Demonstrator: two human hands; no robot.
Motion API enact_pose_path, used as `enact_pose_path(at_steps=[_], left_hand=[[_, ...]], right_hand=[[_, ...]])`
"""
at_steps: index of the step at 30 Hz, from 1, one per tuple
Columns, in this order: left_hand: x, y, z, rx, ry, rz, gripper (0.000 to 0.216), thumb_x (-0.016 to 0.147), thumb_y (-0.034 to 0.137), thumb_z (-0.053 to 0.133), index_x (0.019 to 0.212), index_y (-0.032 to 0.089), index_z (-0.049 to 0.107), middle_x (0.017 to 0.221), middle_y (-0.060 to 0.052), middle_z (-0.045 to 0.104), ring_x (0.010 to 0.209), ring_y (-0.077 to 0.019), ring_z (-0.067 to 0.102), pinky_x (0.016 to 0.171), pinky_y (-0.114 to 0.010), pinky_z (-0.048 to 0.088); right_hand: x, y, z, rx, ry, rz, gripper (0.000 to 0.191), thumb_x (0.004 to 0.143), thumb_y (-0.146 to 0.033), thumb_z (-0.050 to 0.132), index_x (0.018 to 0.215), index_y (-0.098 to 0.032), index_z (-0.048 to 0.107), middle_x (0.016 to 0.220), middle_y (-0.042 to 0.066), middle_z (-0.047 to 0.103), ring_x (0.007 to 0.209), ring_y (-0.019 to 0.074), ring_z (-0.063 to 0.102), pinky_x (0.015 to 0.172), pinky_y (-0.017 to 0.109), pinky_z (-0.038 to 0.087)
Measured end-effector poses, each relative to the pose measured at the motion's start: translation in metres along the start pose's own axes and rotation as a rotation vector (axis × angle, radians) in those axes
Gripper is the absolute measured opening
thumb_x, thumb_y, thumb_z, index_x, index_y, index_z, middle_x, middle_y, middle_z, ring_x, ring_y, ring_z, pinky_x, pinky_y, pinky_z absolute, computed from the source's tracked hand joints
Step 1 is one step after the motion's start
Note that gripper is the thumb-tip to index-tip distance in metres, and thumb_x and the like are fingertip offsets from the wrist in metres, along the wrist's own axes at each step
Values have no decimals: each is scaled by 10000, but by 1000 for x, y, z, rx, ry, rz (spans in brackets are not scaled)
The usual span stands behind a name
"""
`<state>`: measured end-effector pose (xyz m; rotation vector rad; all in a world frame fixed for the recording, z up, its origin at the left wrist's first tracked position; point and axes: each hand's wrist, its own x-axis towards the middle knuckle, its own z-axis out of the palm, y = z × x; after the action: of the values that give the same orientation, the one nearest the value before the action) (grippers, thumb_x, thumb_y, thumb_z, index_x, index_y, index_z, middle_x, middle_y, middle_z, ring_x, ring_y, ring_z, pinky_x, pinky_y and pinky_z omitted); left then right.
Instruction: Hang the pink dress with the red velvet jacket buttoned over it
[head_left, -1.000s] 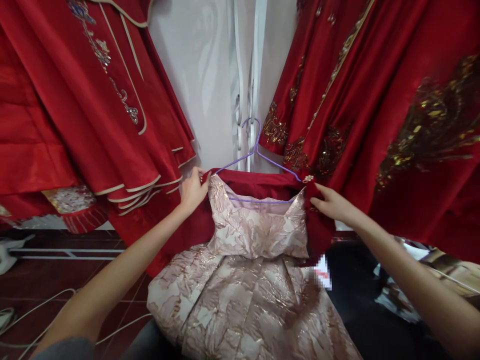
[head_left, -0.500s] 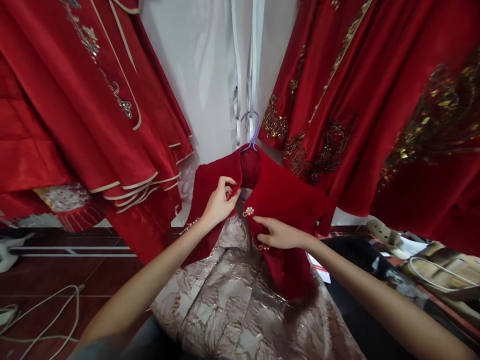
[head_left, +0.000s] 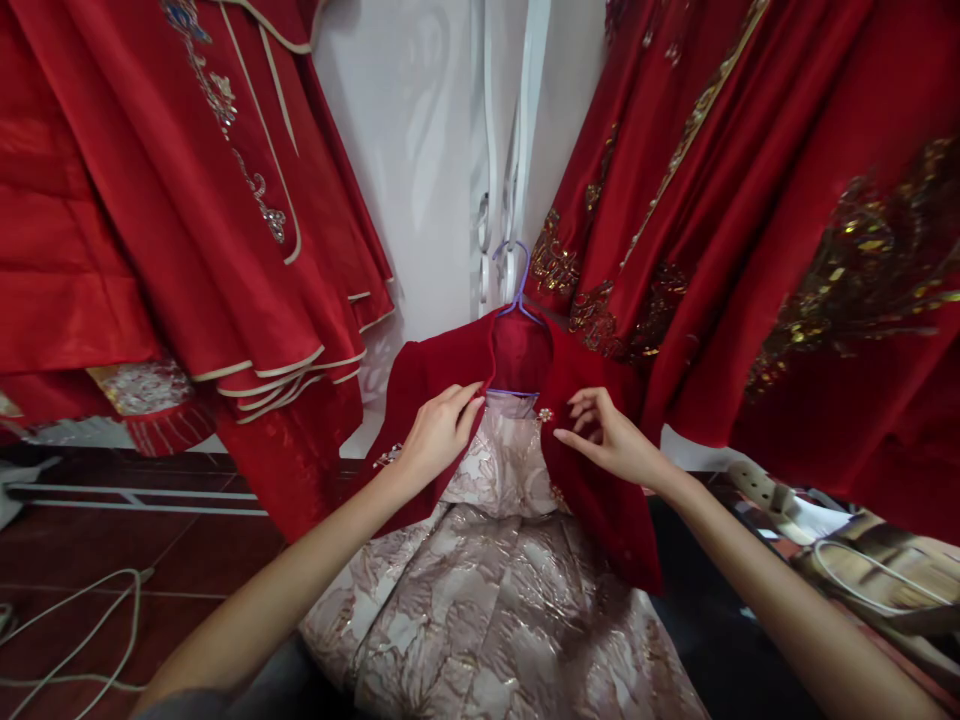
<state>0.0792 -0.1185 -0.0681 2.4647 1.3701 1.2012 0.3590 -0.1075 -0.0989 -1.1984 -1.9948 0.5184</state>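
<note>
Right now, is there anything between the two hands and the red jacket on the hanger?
Nothing visible. The left hand lies on the red jacket front edge; the right hand fingertips touch the other edge near the clasp.

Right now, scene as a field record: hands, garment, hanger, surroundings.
left hand: on the left front edge of the red velvet jacket, fingers flat
right hand: at the jacket's right front edge, fingers curled beside a small pearl clasp
jacket: worn over a pink brocade dress, front open
hanger: purple hanger, hook up near the white doors
surroundings: red embroidered gowns on both sides; white cables on the floor
</note>
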Motion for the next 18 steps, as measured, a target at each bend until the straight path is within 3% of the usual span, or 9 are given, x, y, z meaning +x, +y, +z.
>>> enact_pose_path(at_steps=[5,9,11,16,18], left_hand=[[8,-5,19,-40,74,-58,312,843,177,524,1149,222,566,1045,-79,639,940,-209,642,832,-344,513],[12,-8,34,-142,111,-51,315,836,151,532,1137,237,566,1051,-66,675,970,-199,652,890,-358,510],[13,-7,37,-176,127,-65,280,841,160,538,1103,244,594,1066,-63,690,976,-204,660,904,-371,510],[15,-1,42,-237,156,-119,232,820,147,560,1007,263,632,1057,-53,709,977,-220,670,897,-393,522],[15,0,44,-265,174,-118,258,807,127,559,1010,273,619,1052,-46,706,965,-211,672,894,-388,524]], right_hand=[[22,5,42,66,257,53,509,726,-546,663,1052,-208,468,922,76,560,750,202,585,637,366,544],[37,8,66,284,389,139,439,712,-534,672,953,-221,479,838,52,596,704,188,608,691,387,554],[43,1,66,450,361,181,453,649,-508,730,912,-215,508,795,40,622,720,184,634,750,385,552],[41,-34,54,744,9,164,417,618,-384,796,936,-189,610,866,47,693,845,177,672,916,382,514],[37,-45,53,770,8,139,391,626,-365,797,939,-198,634,878,38,699,862,176,670,939,386,506]])
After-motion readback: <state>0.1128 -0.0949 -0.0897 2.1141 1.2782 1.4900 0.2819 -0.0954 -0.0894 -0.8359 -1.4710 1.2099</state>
